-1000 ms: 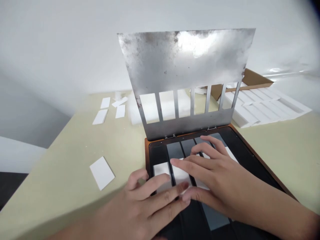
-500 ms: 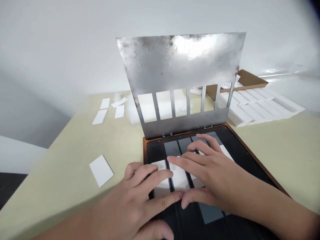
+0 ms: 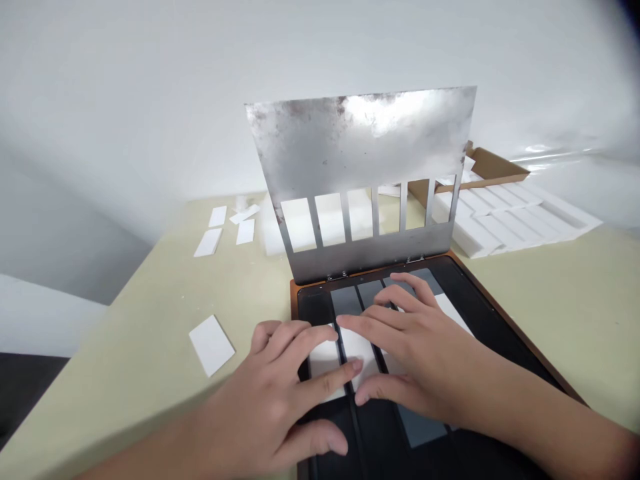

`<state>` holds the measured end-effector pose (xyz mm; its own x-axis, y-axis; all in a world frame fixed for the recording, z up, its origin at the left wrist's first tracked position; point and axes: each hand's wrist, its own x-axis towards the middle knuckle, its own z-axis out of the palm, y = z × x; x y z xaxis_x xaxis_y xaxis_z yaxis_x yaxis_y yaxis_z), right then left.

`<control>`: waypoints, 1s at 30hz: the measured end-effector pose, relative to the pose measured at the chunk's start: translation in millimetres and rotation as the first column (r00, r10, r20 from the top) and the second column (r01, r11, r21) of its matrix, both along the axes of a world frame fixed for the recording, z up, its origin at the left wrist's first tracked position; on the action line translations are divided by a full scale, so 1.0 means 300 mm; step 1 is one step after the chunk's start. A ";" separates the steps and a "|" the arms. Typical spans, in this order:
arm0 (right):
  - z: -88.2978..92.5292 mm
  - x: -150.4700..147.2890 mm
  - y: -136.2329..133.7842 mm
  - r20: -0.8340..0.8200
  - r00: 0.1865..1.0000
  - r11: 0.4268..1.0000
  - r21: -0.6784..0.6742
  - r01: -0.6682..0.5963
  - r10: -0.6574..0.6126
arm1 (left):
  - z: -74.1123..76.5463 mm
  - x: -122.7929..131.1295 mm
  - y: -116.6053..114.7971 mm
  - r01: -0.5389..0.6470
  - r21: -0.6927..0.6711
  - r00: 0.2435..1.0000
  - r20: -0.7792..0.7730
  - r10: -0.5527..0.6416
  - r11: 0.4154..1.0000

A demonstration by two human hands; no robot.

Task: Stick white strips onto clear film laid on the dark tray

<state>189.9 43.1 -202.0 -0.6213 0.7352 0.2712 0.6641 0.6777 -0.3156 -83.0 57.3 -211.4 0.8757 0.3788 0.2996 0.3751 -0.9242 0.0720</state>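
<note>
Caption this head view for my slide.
Left hand and right hand over white cards in a black tray, raised slotted metal plate behind.

Pale yellow table | black tray | left: loose white cards | right: cardboard box, white tray

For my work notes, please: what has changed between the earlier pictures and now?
The left hand moved forward and leftward over the white cards, its thumb spreading outward. The right hand stayed over the white cards; the metal plate stayed raised.
</note>
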 end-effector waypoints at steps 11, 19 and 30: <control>-0.012 -0.020 -0.016 0.027 1.000 1.000 -0.015 -0.009 0.010 | -0.010 -0.002 0.005 0.000 -0.040 0.999 -0.038 -0.001 0.999; -0.022 -0.033 -0.012 0.007 1.000 1.000 -0.006 0.024 -0.024 | -0.006 0.007 0.005 0.009 -0.020 1.000 -0.019 -0.009 1.000; -0.036 -0.034 0.002 0.035 0.998 0.999 0.008 0.049 -0.049 | 0.051 -0.008 -0.014 0.313 0.046 0.950 -0.009 -0.313 0.948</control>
<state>179.7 43.8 -212.9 -0.5937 0.7632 0.2550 0.7073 0.6461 -0.2868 -85.5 53.1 -196.0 0.9485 0.0709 0.3087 0.0661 -0.9975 0.0261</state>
